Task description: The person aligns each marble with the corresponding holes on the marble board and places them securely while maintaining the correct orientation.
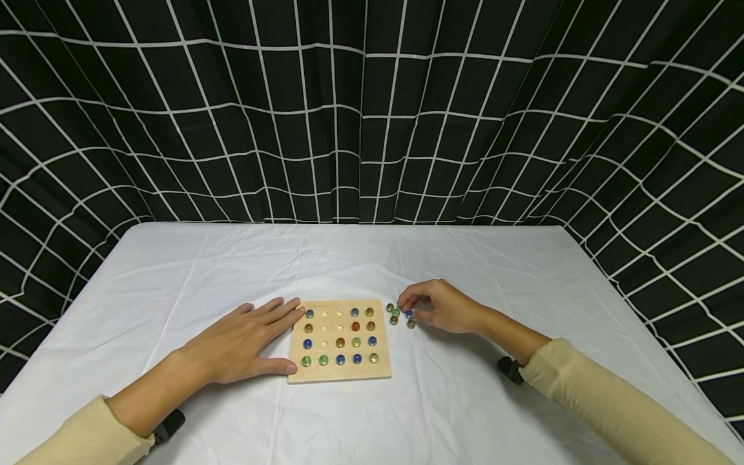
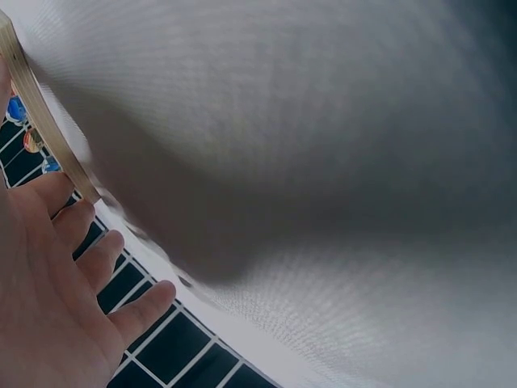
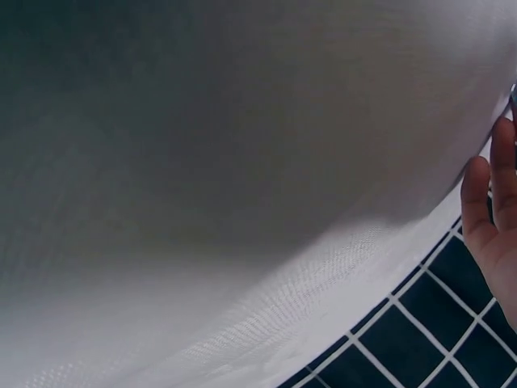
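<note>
A light wooden board (image 1: 343,372) lies on the white cloth with rows of round hollows. Glass marbles in blue, green, amber and red sit in most hollows; several hollows towards the upper middle are bare. My left hand (image 1: 241,345) lies spread along the board's left edge, its fingertips and thumb touching the corners. Right of the board is a small cluster of loose marbles (image 1: 394,320). My right hand (image 1: 446,309) reaches over it, index finger and thumb apart around a blue marble (image 1: 409,314). The right wrist view shows only part of the hand.
White cloth (image 1: 494,400) covers the table, with light creases. Behind and at both sides hangs a black curtain (image 1: 349,129) with a white grid. A dark wrist camera (image 1: 509,370) sits under the right forearm, another under the left.
</note>
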A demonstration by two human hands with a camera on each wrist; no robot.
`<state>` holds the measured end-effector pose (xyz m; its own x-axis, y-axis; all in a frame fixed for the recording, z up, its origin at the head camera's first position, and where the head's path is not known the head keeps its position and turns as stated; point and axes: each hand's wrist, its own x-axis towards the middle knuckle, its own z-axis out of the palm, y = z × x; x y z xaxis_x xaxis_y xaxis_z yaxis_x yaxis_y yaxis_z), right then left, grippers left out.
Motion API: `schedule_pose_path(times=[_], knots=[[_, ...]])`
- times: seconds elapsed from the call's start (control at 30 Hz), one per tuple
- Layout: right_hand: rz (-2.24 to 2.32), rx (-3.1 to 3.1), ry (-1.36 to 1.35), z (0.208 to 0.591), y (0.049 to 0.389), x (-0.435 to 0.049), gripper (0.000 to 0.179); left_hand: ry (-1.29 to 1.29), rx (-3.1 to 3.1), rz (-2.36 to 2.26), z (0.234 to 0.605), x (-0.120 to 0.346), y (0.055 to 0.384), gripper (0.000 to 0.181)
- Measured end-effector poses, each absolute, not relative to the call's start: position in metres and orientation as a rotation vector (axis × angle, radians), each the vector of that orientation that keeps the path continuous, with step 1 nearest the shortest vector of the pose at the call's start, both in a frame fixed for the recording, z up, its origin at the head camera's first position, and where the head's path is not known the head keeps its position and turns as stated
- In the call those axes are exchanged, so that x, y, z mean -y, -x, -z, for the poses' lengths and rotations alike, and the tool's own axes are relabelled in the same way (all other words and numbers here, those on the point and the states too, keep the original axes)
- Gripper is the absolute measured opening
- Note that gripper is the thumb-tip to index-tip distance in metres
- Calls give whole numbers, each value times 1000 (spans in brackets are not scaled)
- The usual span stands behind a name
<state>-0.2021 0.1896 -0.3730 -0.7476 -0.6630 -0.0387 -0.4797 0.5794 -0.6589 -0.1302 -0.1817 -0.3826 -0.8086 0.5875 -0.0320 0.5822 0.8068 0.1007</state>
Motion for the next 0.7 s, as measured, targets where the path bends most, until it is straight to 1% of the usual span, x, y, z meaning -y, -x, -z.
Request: schedule_pose_path(times=[0.4,0.7], knots=[[923,-2580,956,363,206,-181,24,-944,-2926,-141,382,180,131,88],[981,-2542,988,353,206,-157,22,-938,-2929,-148,382,181,130,88]])
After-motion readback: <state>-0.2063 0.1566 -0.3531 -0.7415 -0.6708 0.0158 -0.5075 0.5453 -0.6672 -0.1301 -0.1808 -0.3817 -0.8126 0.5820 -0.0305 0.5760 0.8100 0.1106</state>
